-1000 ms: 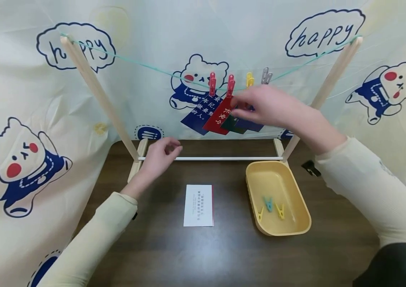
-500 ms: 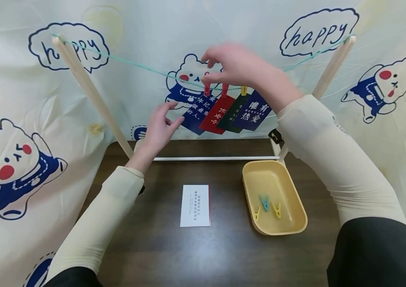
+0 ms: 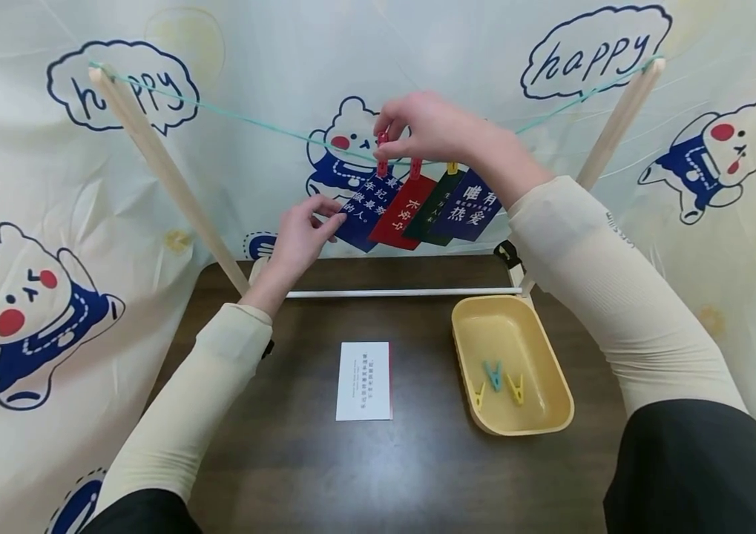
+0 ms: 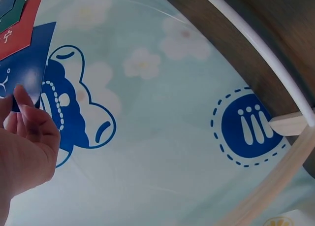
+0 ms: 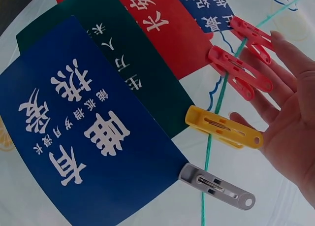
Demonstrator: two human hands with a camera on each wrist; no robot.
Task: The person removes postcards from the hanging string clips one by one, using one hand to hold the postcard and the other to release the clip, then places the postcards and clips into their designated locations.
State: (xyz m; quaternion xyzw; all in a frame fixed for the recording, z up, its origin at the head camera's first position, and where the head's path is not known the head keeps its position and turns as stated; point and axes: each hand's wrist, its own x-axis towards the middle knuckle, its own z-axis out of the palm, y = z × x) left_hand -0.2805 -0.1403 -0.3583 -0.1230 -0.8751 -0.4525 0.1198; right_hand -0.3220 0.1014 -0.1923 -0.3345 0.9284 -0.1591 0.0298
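Unlike before, the right hand (image 3: 429,127) pinches a red peg (image 3: 382,169), the left hand (image 3: 300,233) a blue card (image 3: 366,219) below. Only the right wrist view shows a grey peg (image 5: 216,186) nearby.

under the green line (image 3: 244,117), a wide gap lies between the left post (image 3: 172,178) and the left hand (image 3: 304,226), which pinches the left blue card (image 3: 367,215). from there the overlapping row of cards (image 3: 404,215) forms one barrier. above it, the yellow clip (image 5: 224,126) and grey clip (image 5: 216,185) jut up; the right hand (image 3: 431,130) fills the space around the leftmost red clip (image 3: 382,169). low down, the white rod (image 3: 404,293) crosses; nearer, a lane runs between the white card (image 3: 363,381) and the raised-walled basin (image 3: 498,337)
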